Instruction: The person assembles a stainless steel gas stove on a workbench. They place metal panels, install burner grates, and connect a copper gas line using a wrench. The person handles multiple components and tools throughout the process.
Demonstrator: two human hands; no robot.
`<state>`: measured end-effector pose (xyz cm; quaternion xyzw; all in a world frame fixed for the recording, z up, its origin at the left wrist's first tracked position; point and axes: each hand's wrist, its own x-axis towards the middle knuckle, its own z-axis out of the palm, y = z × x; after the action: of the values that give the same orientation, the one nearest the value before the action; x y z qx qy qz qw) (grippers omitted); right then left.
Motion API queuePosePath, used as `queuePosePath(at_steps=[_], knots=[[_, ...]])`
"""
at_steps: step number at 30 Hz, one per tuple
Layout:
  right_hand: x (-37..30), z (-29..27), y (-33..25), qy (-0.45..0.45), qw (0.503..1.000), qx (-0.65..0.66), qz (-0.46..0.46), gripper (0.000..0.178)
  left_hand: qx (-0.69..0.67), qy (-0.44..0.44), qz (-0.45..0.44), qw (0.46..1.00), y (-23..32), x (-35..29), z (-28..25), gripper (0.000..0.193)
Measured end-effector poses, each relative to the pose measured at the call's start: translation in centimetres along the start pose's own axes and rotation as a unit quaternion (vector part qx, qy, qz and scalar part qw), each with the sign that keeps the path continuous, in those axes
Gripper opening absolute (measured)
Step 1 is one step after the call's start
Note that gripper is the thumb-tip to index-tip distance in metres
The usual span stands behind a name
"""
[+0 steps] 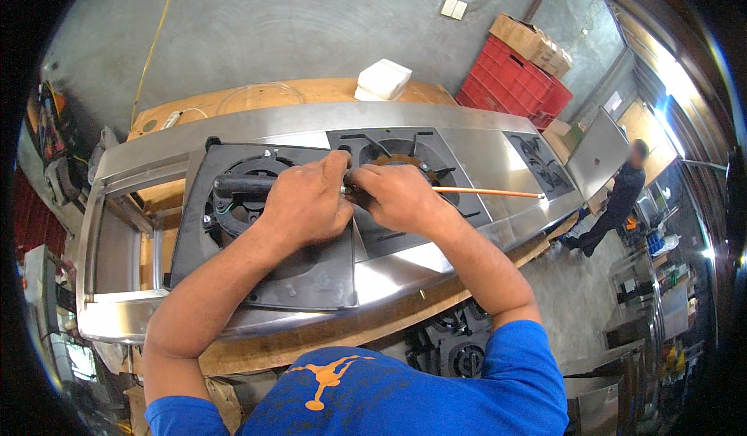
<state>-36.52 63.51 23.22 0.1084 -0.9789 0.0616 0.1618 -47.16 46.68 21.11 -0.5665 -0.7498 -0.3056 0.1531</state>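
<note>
A black cast gas burner [245, 185] with a thick tube lies over a loose black stove top plate [299, 276]. My left hand [310, 201] is closed round the right end of that burner tube. Right beside it, my right hand [395, 196] grips a small dark fitting [359, 195], mostly hidden by the fingers. From behind my right hand a thin copper-coloured tube [490, 192] runs out to the right, ending in a metal nut. Both hands meet above the steel counter, between the plate and the middle burner [401, 156].
The long steel stove counter [482, 148] has a bare frame opening at left and another burner [537, 160] at right. Behind stand a white foam box [383, 80] and red crates [513, 82] under a carton [531, 43]. Burners [463, 335] lie below; a person [618, 199] stands right.
</note>
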Motion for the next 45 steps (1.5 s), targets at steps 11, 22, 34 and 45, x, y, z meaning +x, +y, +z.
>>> queuePosePath(at_steps=[11,22,34,45], knots=[[0.2,0.1,0.1,-0.067,0.996,0.030,0.056,0.020,-0.002,0.025,0.022,0.999,0.0,0.0,0.1,0.045],[0.2,-0.7,0.3,0.000,0.988,0.144,0.056,0.019,0.001,0.020,0.022,1.000,-0.2,0.0,0.2,0.045],[0.0,-0.1,-0.3,0.004,0.987,0.144,0.064,0.016,-0.012,0.019,0.019,1.000,-0.3,0.0,0.3,0.043],[-0.1,0.4,-0.2,0.038,0.995,0.091,0.035,0.019,-0.010,0.030,0.025,0.999,-0.3,-0.1,0.5,0.040]])
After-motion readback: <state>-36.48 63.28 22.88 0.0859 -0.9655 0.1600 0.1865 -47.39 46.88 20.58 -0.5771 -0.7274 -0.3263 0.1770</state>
